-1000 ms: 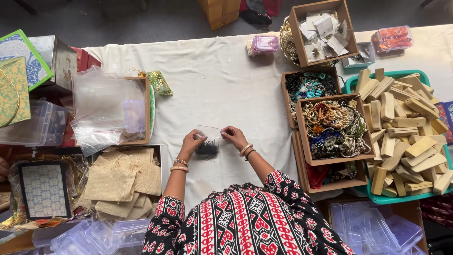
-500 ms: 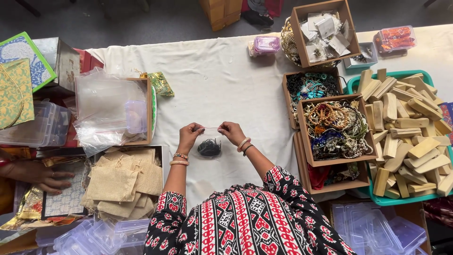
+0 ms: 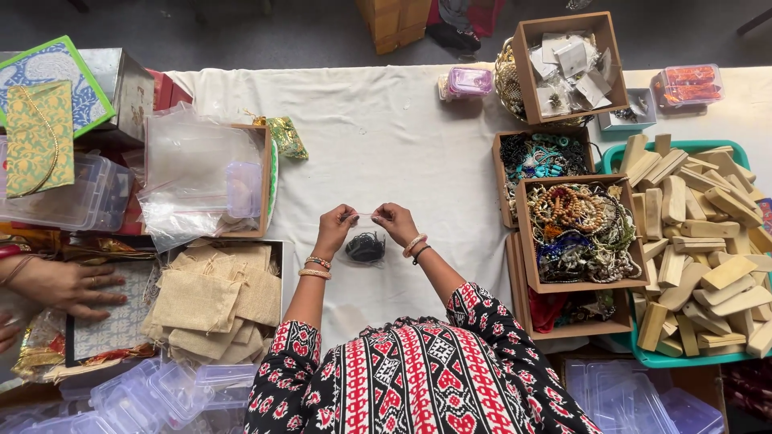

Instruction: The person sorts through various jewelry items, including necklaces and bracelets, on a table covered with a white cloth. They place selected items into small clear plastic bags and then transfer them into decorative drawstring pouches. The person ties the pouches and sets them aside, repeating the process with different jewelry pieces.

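Over a white tablecloth (image 3: 386, 128), my left hand (image 3: 336, 230) and my right hand (image 3: 394, 223) pinch the two top corners of a small clear plastic bag (image 3: 365, 241). A dark beaded piece of jewellery sits in the bottom of the bag. Both wrists carry bangles. The bag hangs between the hands, just above the cloth, in front of my patterned red, black and white sleeves.
Right: cardboard boxes of beaded jewellery (image 3: 577, 233) and a teal tray of wooden blocks (image 3: 700, 241). Left: a box of clear plastic bags (image 3: 201, 177), burlap pouches (image 3: 213, 297) and clear plastic boxes (image 3: 153, 390). Another person's hand (image 3: 68, 283) rests on a patterned card at far left.
My hands have drawn level and pulled the bag's top edge straight between them. The other person's hand has come in at the far left and settled on the card.
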